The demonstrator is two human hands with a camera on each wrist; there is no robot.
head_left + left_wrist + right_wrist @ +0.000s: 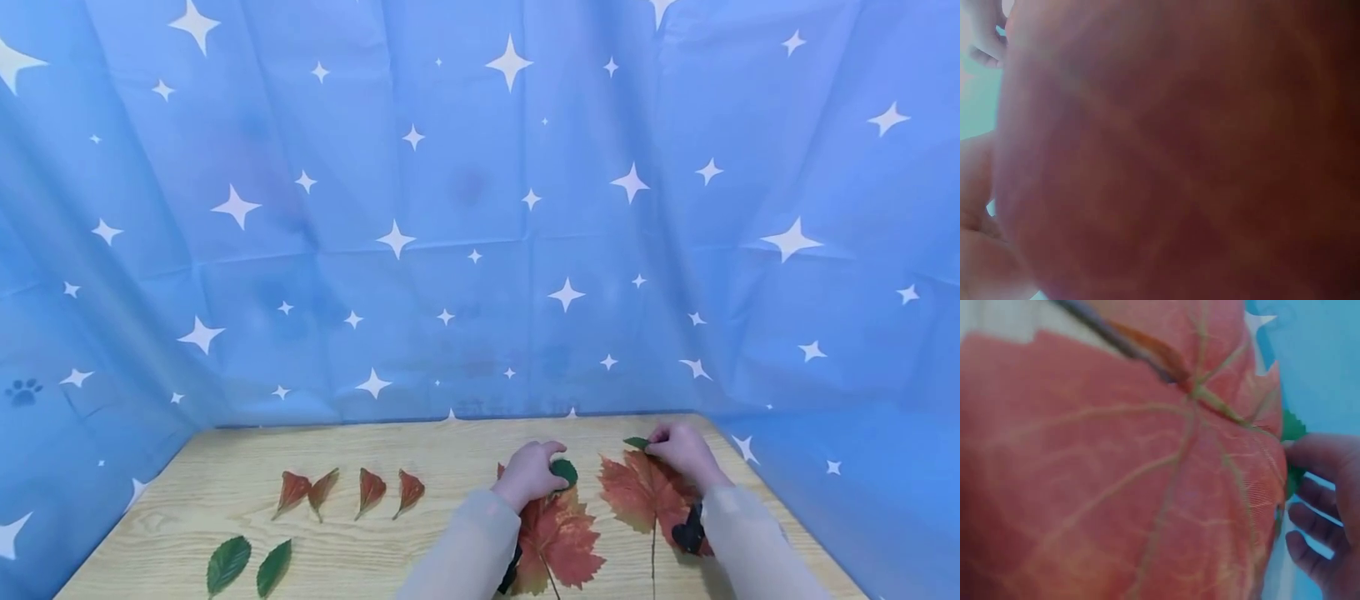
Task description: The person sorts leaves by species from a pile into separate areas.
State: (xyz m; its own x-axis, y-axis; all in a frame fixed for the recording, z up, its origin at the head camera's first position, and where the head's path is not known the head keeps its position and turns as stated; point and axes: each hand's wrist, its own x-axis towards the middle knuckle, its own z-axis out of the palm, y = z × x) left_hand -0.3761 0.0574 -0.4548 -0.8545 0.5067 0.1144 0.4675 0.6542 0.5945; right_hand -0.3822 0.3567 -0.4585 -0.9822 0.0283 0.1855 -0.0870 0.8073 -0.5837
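From the head camera, we are seeing the left hand (528,475) gripping a small green leaf (564,472) over the nearer red maple leaf (558,537) on the wooden surface (225,500). Beside that maple leaf, the right hand (682,454) is pinching another green leaf (637,442) above a second maple leaf (645,492).

The left wrist camera is showing only a red blur.

From the right wrist camera, we are seeing fingers (1325,506) curling on green at the maple leaf's edge.

The left wrist view is showing only a red blur, and the red maple leaf (1147,487) is filling the right wrist view past its edges.
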